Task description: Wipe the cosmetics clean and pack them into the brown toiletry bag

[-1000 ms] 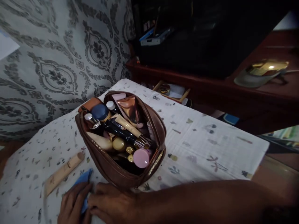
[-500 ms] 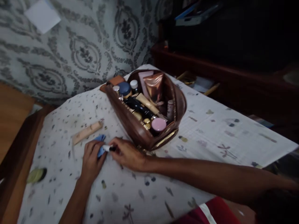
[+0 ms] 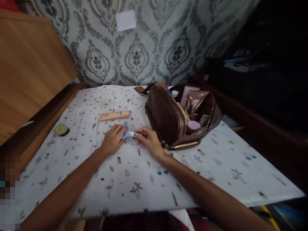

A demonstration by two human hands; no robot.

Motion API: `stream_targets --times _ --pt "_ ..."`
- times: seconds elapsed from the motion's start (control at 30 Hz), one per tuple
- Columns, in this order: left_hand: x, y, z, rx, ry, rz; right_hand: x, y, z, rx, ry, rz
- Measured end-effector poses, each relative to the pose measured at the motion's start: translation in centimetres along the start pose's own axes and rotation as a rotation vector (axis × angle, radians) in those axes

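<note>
My left hand [image 3: 113, 140] is closed on a small blue cloth [image 3: 124, 134] on the patterned white tablecloth [image 3: 134, 173]. My right hand [image 3: 148, 140] pinches one end of a small white stick-like item [image 3: 131, 133] whose other end is in the blue cloth. Just right of my hands stands an open brown cosmetic bag [image 3: 168, 118], filled with tubes, jars and a pink-capped item [image 3: 193, 125]. A beige tube [image 3: 114, 115] lies on the cloth beyond my left hand.
A green round object [image 3: 61, 129] lies near the table's left edge. A wooden board [image 3: 29, 70] stands at the left. Patterned wallpaper with a white paper note [image 3: 125, 20] is behind. Dark furniture [image 3: 260, 83] fills the right side.
The camera swung left and pulled back, so the bag now appears to the right. Both hands stay together on the blue cloth and the small white item, which has come into view.
</note>
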State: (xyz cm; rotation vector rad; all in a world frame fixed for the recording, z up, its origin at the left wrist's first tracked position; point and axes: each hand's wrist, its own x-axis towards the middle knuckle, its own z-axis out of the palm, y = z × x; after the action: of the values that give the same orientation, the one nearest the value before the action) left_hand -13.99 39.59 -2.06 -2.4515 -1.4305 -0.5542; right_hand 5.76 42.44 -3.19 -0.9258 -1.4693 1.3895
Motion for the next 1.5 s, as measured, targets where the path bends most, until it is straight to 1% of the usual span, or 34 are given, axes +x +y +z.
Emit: stream_targets --times 0.1,0.27,0.37,0.57,0.7,0.9,0.97,1.07,1.17,1.23,1.37,1.5 --pt "-0.3 -0.2 0.4 -0.014 0.027 0.012 -0.6 0.0 -0.1 -0.096 -0.004 -0.062" --pt "-0.5 -0.6 0.5 -0.066 0.031 0.043 -1.3 -0.1 -0.5 -0.292 -0.012 -0.174" --pt "-0.5 -0.7 0.6 -0.071 0.018 0.038 -1.5 0.2 -0.8 -0.335 -0.019 -0.206" --pt "-0.5 -0.6 0.8 -0.063 0.044 0.041 -1.3 0.5 -1.2 -0.291 -0.036 -0.116" --pt "-0.5 -0.6 0.7 -0.052 0.054 0.052 -1.4 0.0 -1.1 -0.353 -0.062 -0.106" --pt "-0.5 -0.5 0.7 -0.060 0.053 0.053 -1.4 0.2 -1.1 -0.349 -0.066 -0.124" --pt "-0.5 -0.5 0.8 -0.054 0.053 0.057 -1.4 0.3 -1.2 -0.385 -0.061 -0.120" --pt "-0.5 -0.5 0.8 -0.054 0.048 0.068 -1.4 0.1 -1.4 -0.496 -0.048 -0.113" --pt "-0.5 -0.5 0.8 -0.050 0.040 0.069 -1.4 -0.4 -1.4 -0.571 -0.067 -0.128" --pt "-0.5 -0.5 0.7 -0.049 0.041 0.064 -1.5 -0.5 -1.4 -0.540 -0.072 -0.115" --pt "-0.5 -0.4 0.6 -0.055 0.038 0.055 -1.5 0.0 -1.3 -0.388 -0.048 -0.088" --pt "-0.5 -0.4 0.7 -0.063 0.035 0.050 -1.5 0.3 -1.4 -0.415 -0.064 -0.152"
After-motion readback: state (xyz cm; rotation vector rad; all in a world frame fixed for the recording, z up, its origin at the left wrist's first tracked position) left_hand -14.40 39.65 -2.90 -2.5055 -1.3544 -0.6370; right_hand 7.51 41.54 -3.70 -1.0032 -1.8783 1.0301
